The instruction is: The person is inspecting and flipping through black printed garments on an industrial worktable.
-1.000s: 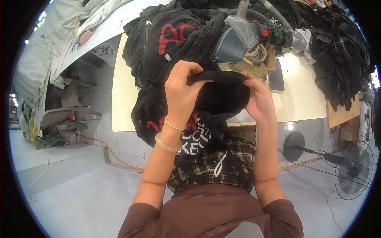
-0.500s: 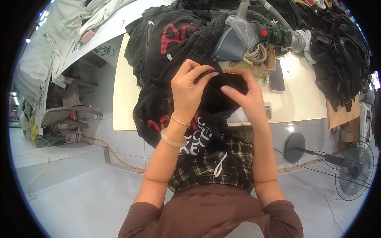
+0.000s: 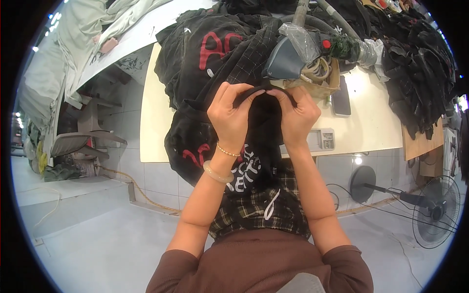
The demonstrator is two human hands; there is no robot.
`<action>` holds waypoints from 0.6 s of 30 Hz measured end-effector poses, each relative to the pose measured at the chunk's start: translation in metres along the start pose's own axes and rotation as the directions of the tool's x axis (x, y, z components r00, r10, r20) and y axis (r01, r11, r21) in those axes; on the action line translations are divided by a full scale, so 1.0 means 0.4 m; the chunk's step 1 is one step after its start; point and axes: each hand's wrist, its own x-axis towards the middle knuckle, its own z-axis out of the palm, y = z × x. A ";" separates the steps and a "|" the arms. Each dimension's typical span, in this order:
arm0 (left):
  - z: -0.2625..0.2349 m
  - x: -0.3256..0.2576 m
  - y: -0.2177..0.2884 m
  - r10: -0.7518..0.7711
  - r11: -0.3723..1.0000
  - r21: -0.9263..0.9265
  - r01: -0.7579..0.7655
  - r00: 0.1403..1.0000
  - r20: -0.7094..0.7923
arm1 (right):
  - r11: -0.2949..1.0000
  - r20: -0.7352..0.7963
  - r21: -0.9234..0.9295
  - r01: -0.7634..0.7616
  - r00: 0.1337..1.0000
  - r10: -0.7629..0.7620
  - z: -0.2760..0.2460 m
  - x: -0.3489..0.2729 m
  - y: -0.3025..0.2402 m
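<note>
A black garment [image 3: 264,124] with red and white lettering hangs from the table's front edge onto my lap. Its upper edge is pinched between the thumb and fingers of my left hand [image 3: 228,116]. Close beside it, my right hand [image 3: 299,117] pinches the same edge, the two thumb tips almost touching. Between the hands the cloth drops in a fold. Another black garment [image 3: 195,53] with red lettering and a stitched grid lies bunched on the table beyond my left hand. My curled fingertips partly hide behind the cloth.
On the pale table [image 3: 369,127] lie a dark phone [image 3: 341,97], a small grey compartment tray [image 3: 322,140] and a cardboard box [image 3: 328,89] with tape rolls. A dark grey, plastic-wrapped device [image 3: 285,59] with hoses stands beyond my hands. Black clothes [image 3: 415,73] heap at right; a fan [image 3: 436,211] stands below.
My right hand has moved in toward my left and now pinches the garment's edge, where its thumb and fingers were apart before. More of the compartment tray shows.
</note>
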 end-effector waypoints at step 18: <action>0.022 0.008 -0.013 -0.048 0.995 -0.086 0.043 0.997 -0.057 | 0.998 -0.074 0.049 0.041 0.997 -0.037 0.017 0.019 -0.011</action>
